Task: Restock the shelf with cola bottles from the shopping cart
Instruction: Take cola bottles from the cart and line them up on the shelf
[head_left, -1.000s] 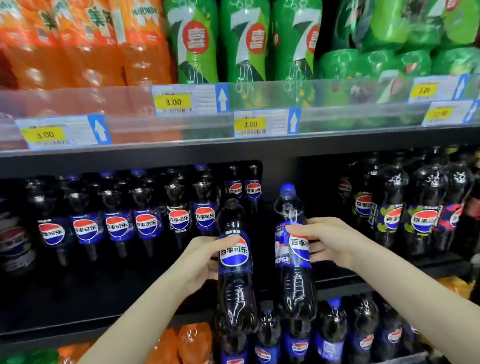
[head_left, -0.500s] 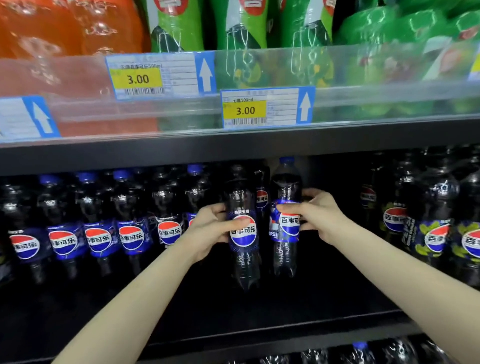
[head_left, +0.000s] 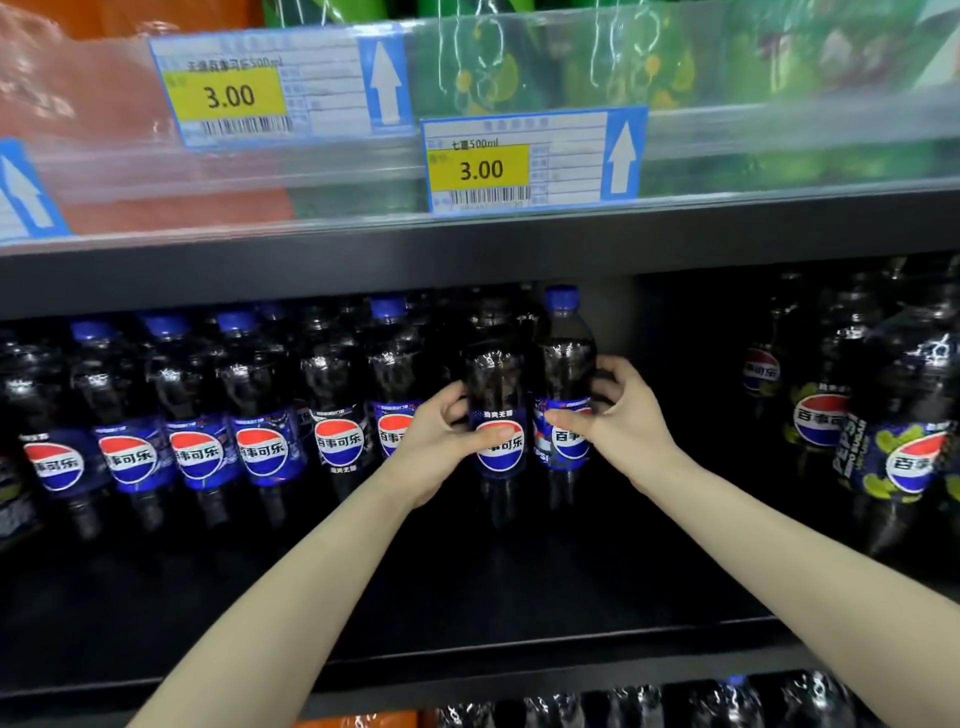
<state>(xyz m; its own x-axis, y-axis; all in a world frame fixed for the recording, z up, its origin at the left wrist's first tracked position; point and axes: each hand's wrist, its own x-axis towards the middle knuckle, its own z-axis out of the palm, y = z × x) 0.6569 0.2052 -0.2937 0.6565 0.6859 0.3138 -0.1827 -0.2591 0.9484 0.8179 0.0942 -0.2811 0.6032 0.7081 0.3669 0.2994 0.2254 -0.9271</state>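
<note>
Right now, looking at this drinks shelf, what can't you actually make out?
- Head view, the only one: whether the two held bottles stand on the shelf floor; their bases fade into the dark.
- Black-capped bottle: the left hand hides part of its label.
- Blue-capped bottle: the right hand covers its label's right side.
- Price tag: small print blurred.
- Shopping cart: outside the picture.

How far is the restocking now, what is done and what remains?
Done: a row of cola bottles already stands on the shelf. In hand: the left hand grips a black-capped bottle, the right hand a blue-capped bottle. Left: releasing both; the cart is out of view.
</note>
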